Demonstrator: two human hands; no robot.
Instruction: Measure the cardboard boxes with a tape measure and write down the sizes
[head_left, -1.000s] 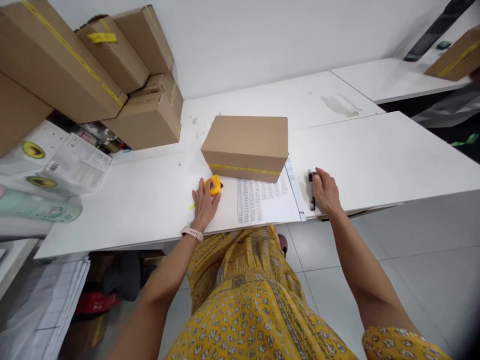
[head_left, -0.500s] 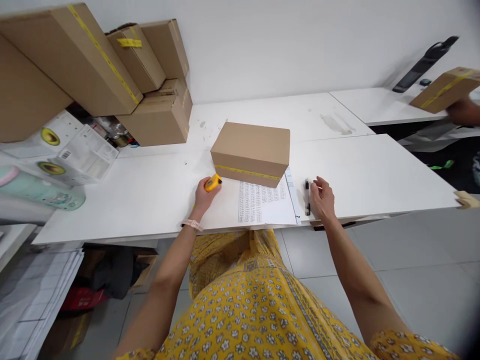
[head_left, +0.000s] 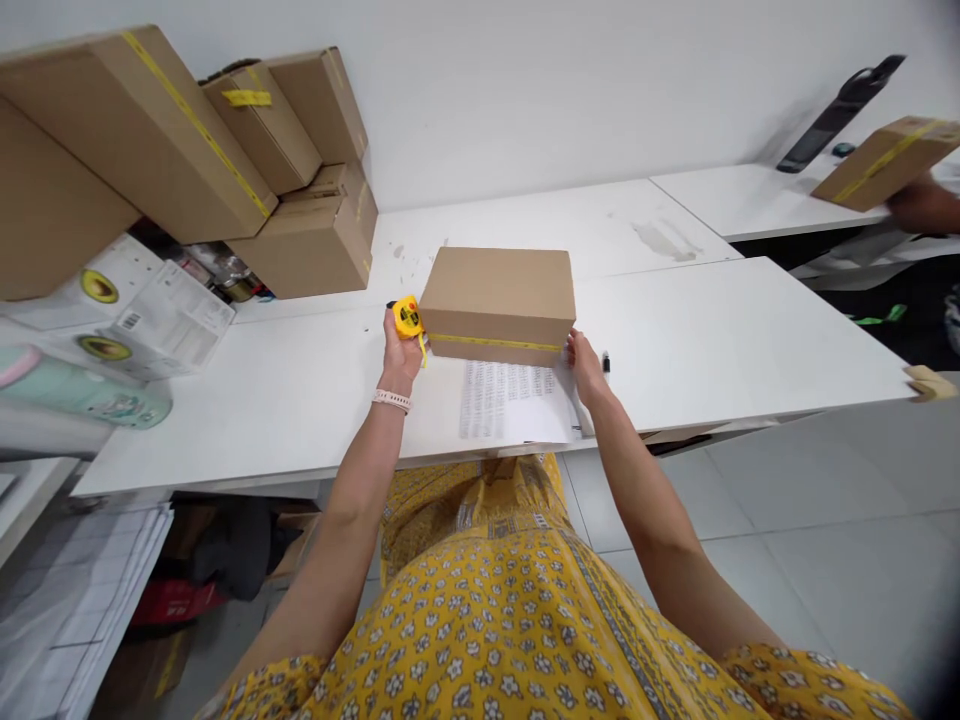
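A closed cardboard box (head_left: 499, 285) with yellow tape round its lower side rests on the white table (head_left: 712, 350), partly over printed sheets (head_left: 484, 400). In my left hand (head_left: 403, 360) is a yellow tape measure (head_left: 407, 317), held against the box's left side; a short end of yellow tape hangs from it. My right hand (head_left: 586, 368) is at the box's front right corner, its bent fingers against the cardboard and partly hidden. Just right of that hand lies a black marker pen (head_left: 606, 362), mostly covered by the hand.
Stacked cardboard boxes (head_left: 307, 245) stand at the back left, beside white cartons with avocado pictures (head_left: 142, 310) and a mint-green bottle (head_left: 112, 395). Far right, another person's hand (head_left: 926, 205) touches a taped box (head_left: 881, 165) near a black bottle (head_left: 840, 115).
My left hand has moved up with the tape measure to the box's left side. My right hand has gone left from beside the pen to the box corner. The box has turned slightly.
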